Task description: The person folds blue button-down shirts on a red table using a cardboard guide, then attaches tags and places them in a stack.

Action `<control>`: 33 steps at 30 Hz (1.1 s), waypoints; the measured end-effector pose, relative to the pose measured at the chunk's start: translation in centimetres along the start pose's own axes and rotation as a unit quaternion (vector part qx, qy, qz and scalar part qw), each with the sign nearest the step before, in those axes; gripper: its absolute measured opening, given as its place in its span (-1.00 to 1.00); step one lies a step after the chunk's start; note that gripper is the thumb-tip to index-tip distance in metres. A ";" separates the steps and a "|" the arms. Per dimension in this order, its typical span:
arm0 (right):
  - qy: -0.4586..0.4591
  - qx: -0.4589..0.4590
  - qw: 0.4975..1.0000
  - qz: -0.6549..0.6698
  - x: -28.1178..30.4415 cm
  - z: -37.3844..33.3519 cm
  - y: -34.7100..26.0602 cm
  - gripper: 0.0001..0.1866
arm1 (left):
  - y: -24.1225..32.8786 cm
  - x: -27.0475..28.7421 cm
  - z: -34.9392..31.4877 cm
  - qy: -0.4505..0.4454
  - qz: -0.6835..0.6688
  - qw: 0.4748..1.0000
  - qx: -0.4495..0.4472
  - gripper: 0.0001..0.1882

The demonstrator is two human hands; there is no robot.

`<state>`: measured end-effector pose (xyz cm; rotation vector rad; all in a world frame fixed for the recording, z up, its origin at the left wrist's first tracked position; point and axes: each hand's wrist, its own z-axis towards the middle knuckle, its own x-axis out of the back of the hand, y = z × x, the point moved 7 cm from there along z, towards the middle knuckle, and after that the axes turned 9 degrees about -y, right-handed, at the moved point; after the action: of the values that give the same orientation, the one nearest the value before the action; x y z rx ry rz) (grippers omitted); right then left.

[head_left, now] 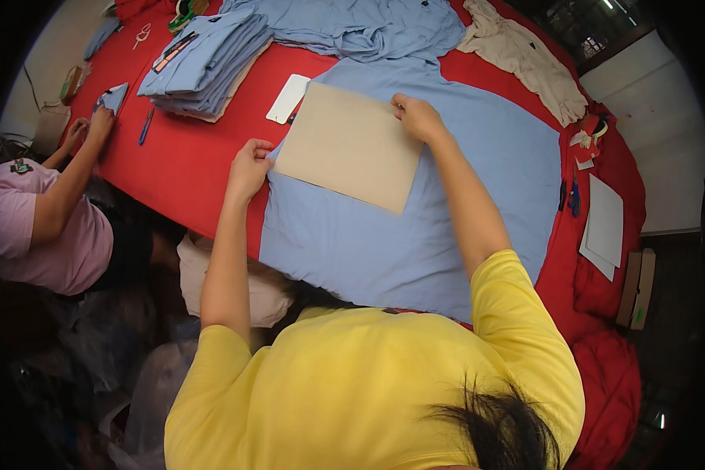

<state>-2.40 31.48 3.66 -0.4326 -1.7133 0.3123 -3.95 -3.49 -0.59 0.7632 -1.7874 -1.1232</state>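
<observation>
A light-blue shirt (pixel 493 180) lies spread face down or flat on the red-covered table in front of me. On top of it rests a beige cardboard sheet (pixel 348 149), tilted slightly to one side. My right hand (pixel 420 119) pinches the sheet's upper right edge between thumb and fingers. At the shirt's left edge, close to the sheet's left corner, my left hand (pixel 248 168) has its fingers pinched on the blue cloth. A white card tag (pixel 287 99) sits just beyond the sheet's upper left side.
A stack of folded blue shirts (pixel 207 63) stands at the far left, near a blue pen (pixel 146 127). More blue garments (pixel 360 27) and a beige garment (pixel 529 59) lie at the back. Blue scissors (pixel 574 199) and white sheets (pixel 601 227) are right. Another person (pixel 55 219) handles blue cloth at left.
</observation>
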 end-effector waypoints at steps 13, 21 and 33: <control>0.003 0.007 0.996 -0.089 -0.4 0.4 -1.2 -0.71 | 7.5 -12.2 0.7 0.138 0.446 0.869 -0.166 -0.25; 0.258 -0.048 0.959 -0.108 2.7 -9.4 3.5 -0.61 | 6.6 -12.8 1.2 0.131 0.464 0.866 -0.132 -0.16; 0.262 -0.424 0.857 -0.133 -4.0 -42.3 20.9 -0.41 | 6.1 -12.8 1.7 0.114 0.485 0.859 -0.114 -0.16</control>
<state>42.13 46.96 -1.23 -0.8178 -1.2606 -0.7498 -0.22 10.28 0.22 -0.1842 -1.4752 -0.4987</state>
